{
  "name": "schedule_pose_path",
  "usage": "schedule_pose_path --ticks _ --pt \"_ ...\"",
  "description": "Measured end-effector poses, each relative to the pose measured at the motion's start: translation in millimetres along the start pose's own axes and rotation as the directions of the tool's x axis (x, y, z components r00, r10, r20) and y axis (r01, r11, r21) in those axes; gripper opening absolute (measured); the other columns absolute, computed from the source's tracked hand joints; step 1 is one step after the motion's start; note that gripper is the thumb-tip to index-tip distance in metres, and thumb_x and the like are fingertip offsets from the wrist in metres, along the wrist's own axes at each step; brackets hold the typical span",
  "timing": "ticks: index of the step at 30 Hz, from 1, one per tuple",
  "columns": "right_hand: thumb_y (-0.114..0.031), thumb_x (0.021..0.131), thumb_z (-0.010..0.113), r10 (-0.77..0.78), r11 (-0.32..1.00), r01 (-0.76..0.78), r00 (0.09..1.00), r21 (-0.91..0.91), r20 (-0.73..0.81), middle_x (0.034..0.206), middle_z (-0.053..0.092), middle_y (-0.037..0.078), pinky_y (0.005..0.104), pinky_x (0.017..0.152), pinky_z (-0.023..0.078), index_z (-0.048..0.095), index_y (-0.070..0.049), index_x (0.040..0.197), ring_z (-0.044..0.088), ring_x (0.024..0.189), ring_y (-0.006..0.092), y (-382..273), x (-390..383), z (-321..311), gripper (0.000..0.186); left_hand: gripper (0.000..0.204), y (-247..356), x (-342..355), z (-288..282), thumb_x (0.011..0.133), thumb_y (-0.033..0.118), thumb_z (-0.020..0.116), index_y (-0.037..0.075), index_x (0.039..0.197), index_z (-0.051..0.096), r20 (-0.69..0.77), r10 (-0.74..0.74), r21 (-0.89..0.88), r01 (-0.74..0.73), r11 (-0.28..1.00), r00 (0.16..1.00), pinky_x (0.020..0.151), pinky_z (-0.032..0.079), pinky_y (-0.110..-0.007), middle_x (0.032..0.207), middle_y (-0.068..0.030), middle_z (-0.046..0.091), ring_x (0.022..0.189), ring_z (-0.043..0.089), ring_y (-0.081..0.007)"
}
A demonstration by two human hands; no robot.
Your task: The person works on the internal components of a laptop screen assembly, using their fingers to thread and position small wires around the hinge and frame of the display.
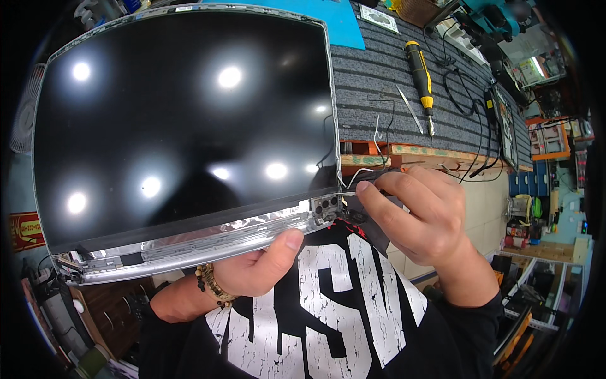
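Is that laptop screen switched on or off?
Off: the laptop screen panel is uniformly black, showing only reflected ceiling lights.

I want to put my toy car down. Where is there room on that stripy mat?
The grey ribbed mat is bare between the screen panel and the yellow screwdriver. It is crowded right of the screwdriver, where black cables tangle. Near the hands, thin wires cross the mat's edge.

Glossy black screen panel (183, 120), silver foil strip (208, 230), yellow-black screwdriver (420, 79), grey striped mat (391, 95)
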State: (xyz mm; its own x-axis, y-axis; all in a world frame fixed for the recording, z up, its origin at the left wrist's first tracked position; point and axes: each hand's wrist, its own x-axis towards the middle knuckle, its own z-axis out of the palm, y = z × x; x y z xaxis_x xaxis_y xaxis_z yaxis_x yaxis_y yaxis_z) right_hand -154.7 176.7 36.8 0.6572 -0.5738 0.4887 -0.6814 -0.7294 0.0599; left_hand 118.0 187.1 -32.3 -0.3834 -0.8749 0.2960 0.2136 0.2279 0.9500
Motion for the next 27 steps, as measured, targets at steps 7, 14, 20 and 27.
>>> schedule_pose_path --ticks 7,14,20,27 --pt "-0.017 0.07 0.075 -0.023 0.999 0.022 1.0 -0.045 -0.019 0.084 0.061 0.001 0.029 0.05 0.04 0.077 -0.006 0.102 0.058 0.064 0.0141 -1 1 -2 0.034 0.025 -3 -3 1 0.107 0.012 0.064 -0.001 0.128 0.071 0.009 0.014 0.027 -0.014 1.0 1.0 0.079 0.053 -0.028 0.103 -0.0023 0.073 0.091 0.065 -0.0106" --pt "-0.015 0.067 0.076 -0.084 0.993 0.08 0.996 -0.089 -0.04 0.085 0.062 0.001 0.0278 0.051 0.039 0.077 -0.006 0.098 0.057 0.064 0.0121 -3 0 -6 0.032 0.026 0 -5 2 0.107 0.012 0.064 -0.001 0.129 0.071 0.025 0.024 0.05 -0.025 0.998 0.999 0.081 0.053 -0.028 0.105 -0.0031 0.074 0.093 0.066 -0.011" --pt "-0.014 0.068 0.075 -0.101 0.986 0.1 0.995 -0.137 0.0 0.086 0.063 0.001 0.0278 0.051 0.04 0.076 -0.005 0.098 0.057 0.065 0.0116 -6 1 -12 0.032 0.026 -3 -5 3 0.107 0.012 0.064 -0.001 0.129 0.071 0.03 0.038 0.025 -0.039 0.999 0.999 0.079 0.053 -0.028 0.103 -0.0028 0.073 0.091 0.066 -0.0113" --pt "-0.015 0.073 0.073 -0.107 0.981 0.115 0.992 -0.153 0.064 0.081 0.057 0.0 0.0285 0.05 0.043 0.074 -0.003 0.097 0.056 0.065 0.0126 -14 9 -22 0.027 0.021 -3 -4 -1 0.107 0.01 0.063 -0.001 0.122 0.071 0.094 0.057 0.093 -0.066 0.994 0.994 0.076 0.052 -0.028 0.097 -0.0029 0.072 0.086 0.065 -0.0119"
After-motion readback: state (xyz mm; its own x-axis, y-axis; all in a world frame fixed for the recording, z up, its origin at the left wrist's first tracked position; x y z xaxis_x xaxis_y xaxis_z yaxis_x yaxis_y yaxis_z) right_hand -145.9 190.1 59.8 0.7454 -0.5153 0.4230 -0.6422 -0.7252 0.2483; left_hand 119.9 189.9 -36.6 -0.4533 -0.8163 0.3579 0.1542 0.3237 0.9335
